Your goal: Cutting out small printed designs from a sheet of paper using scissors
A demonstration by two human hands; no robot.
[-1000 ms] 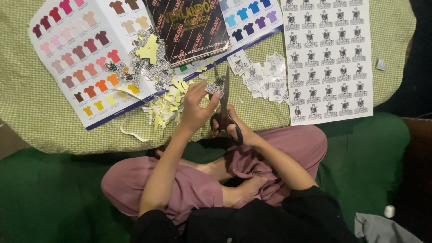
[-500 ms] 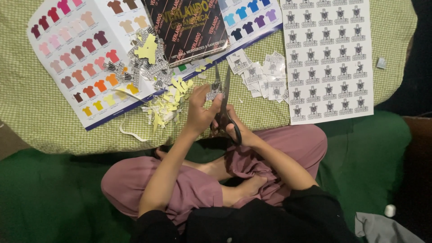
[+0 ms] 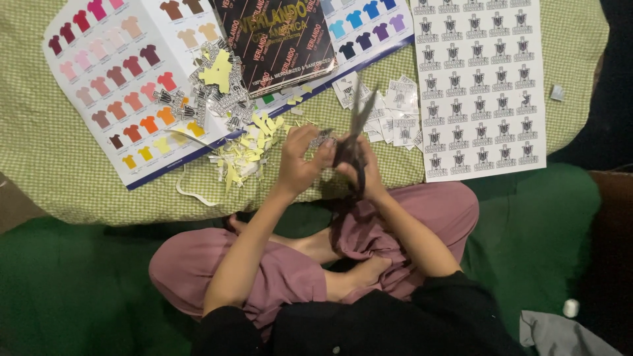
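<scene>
Scissors (image 3: 353,142) gripped in the right hand (image 3: 366,173), fingers through the dark handles near the lap, blades parted in a narrow V. Long axis running from near to far, tips aimed at the far side, leaning slightly right. Left hand (image 3: 300,161) just left of the blades, fingers pinched on a small printed sticker piece (image 3: 323,138), touching or almost touching the blades; exact contact too small to tell. Both hands hovering over the near edge of a green checked cloth (image 3: 59,165), above crossed legs in mauve trousers (image 3: 277,277). Just beyond the scissors, a loose heap of cut stickers (image 3: 389,112), too many to count. Left of the hands, a scatter of pale yellow backing scraps (image 3: 247,155) and one curled white strip (image 3: 191,191). Farther left, one open colour chart (image 3: 112,86) of small shirt shapes, more cut stickers and a yellow scrap (image 3: 217,71) lying on it. At the far middle, one dark printed booklet (image 3: 277,39) overlapping the chart. To the right, one full sticker sheet (image 3: 484,86), uncut rows in a grid. Nothing lying between blades and sticker piece.
</scene>
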